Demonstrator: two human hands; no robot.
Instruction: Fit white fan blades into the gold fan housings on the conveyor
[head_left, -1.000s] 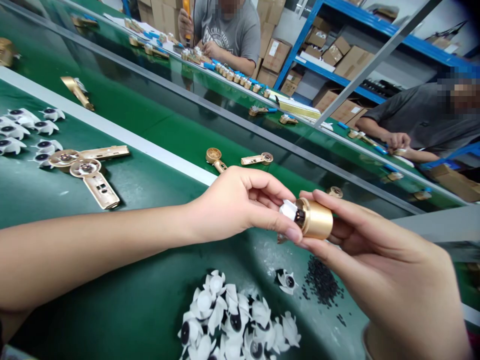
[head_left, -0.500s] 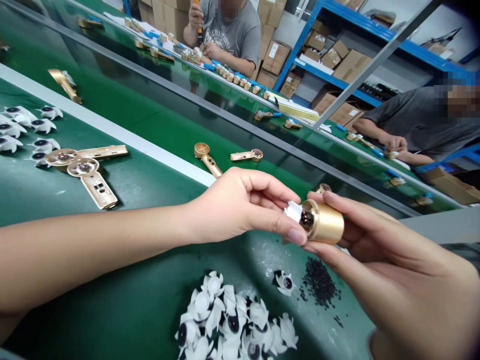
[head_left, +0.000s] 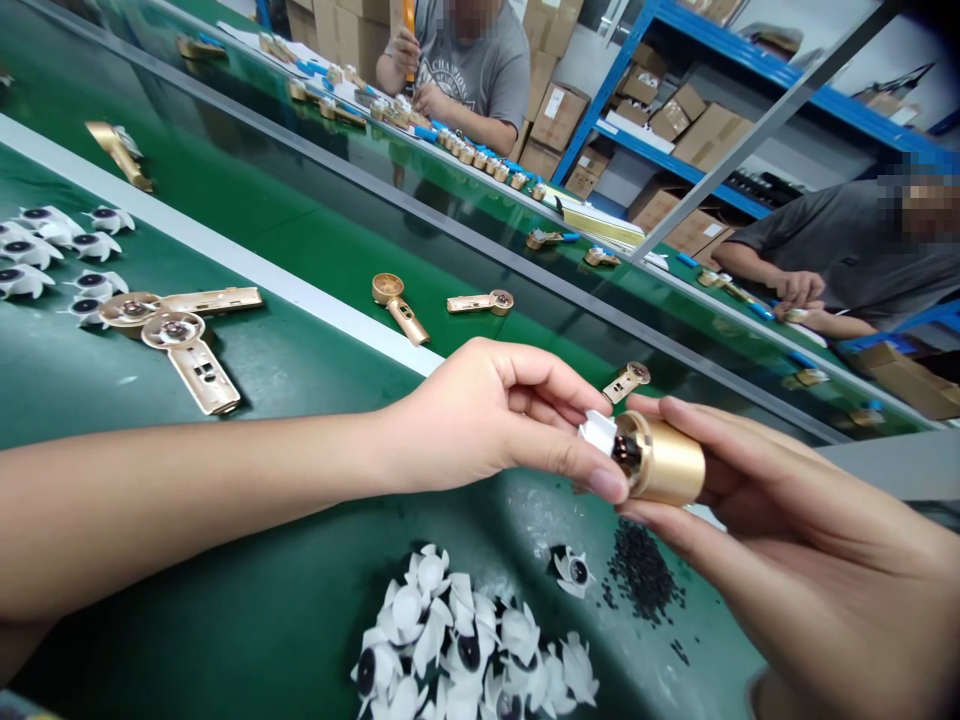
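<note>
Between the thumb and fingers of my left hand [head_left: 517, 420] is a white fan blade wheel [head_left: 598, 432], partly hidden by the fingers. My right hand [head_left: 780, 500] grips a gold fan housing [head_left: 669, 460], its open round end facing left. Inside that end a dark motor with copper-coloured windings [head_left: 627, 452] shows. The blade wheel is right at the motor; whether they touch I cannot tell. Below the hands lies a heap of white fan blade wheels [head_left: 450, 625]. One loose blade wheel [head_left: 574, 571] sits apart from it, beside a pile of small black pieces [head_left: 643, 568].
Two gold fan bodies [head_left: 201, 365] and several blade wheels [head_left: 45, 245] lie at left on the green table. Beyond a white rail [head_left: 225, 255], a green belt carries more gold fan parts [head_left: 401, 310]. Two co-workers [head_left: 480, 70] sit across the line, near blue shelving [head_left: 637, 140].
Both hands, with the blade wheel and the gold housing, have shifted slightly right and down. A gold part on the belt behind them shows more fully. The hold is unchanged.
</note>
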